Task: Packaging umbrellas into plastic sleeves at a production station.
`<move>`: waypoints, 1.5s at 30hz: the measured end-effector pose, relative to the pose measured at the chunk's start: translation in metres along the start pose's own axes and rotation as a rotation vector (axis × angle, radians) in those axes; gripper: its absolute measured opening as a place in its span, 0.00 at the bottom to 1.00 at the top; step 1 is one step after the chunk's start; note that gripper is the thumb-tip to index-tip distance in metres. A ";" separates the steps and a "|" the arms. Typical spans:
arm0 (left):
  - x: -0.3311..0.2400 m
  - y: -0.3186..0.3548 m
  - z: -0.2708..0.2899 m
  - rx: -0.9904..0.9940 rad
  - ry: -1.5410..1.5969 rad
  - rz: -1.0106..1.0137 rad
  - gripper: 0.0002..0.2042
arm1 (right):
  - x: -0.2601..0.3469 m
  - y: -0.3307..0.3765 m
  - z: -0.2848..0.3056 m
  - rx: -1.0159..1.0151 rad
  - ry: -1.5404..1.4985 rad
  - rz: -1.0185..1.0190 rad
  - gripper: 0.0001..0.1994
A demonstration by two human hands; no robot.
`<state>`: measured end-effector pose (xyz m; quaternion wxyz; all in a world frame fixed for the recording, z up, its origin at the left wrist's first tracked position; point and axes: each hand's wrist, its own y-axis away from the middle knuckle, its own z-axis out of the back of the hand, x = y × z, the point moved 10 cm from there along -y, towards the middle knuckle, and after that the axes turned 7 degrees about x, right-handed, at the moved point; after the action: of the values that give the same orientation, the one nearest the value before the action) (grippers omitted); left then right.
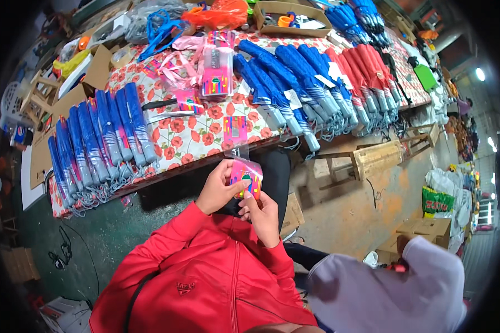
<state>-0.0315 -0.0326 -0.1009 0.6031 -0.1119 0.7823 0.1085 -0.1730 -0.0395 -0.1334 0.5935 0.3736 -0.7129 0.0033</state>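
A pink printed sleeve (pixel 252 168) with colourful dots and a shiny clear plastic part is between my two hands, just off the table's front edge. My left hand (pixel 219 187) pinches its left side, thumb across the front. My right hand (pixel 264 215) grips its lower edge between thumb and fingers. Past the sleeve, a similar pink card (pixel 235 128) with a grey panel lies on the flowered tablecloth (pixel 205 136). Farther back is a pile of pink sleeves (pixel 216 75). Blue folded umbrellas (pixel 97 133) with grey handles lie in a row to the left.
More blue folded umbrellas (pixel 294 69) and red ones (pixel 366 69) lie at the right. A black-handled tool (pixel 160 104) rests mid-table. A cardboard tray (pixel 261 23) stands behind. On the floor are a wooden stool (pixel 376 160) and boxes (pixel 425 230). Someone's pale sleeve (pixel 383 288) shows lower right.
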 end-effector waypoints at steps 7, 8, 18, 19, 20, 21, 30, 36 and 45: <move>0.031 0.011 -0.001 0.307 0.054 0.210 0.12 | -0.009 0.006 0.009 0.001 -0.032 0.076 0.08; 0.034 0.012 0.000 0.333 0.042 0.245 0.13 | -0.008 0.004 0.009 0.034 0.001 0.080 0.09; 0.060 0.011 0.037 0.250 0.142 0.381 0.14 | 0.070 -0.023 0.089 -0.218 0.176 0.336 0.11; 0.062 0.020 0.036 0.256 0.138 0.415 0.14 | 0.076 -0.028 0.094 -0.249 0.390 0.443 0.12; 0.066 0.028 0.033 0.261 0.134 0.449 0.14 | 0.081 -0.031 0.098 -0.276 0.607 0.547 0.13; 0.067 0.037 0.034 0.255 0.136 0.453 0.14 | 0.085 -0.037 0.103 -0.309 0.608 0.561 0.14; 0.076 0.059 0.003 0.403 0.234 0.553 0.12 | 0.100 -0.110 0.155 -0.845 1.159 0.665 0.30; 0.061 0.043 -0.011 0.373 0.240 0.395 0.12 | 0.080 -0.131 0.158 -0.745 1.137 0.367 0.28; 0.074 0.045 -0.016 0.433 0.190 0.465 0.11 | -0.003 -0.123 0.067 0.060 0.533 0.276 0.24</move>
<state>-0.0785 0.0021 -0.1672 0.4964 0.1906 0.8445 0.0636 -0.1631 -0.1565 -0.2102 0.7425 0.2766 -0.5754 0.2029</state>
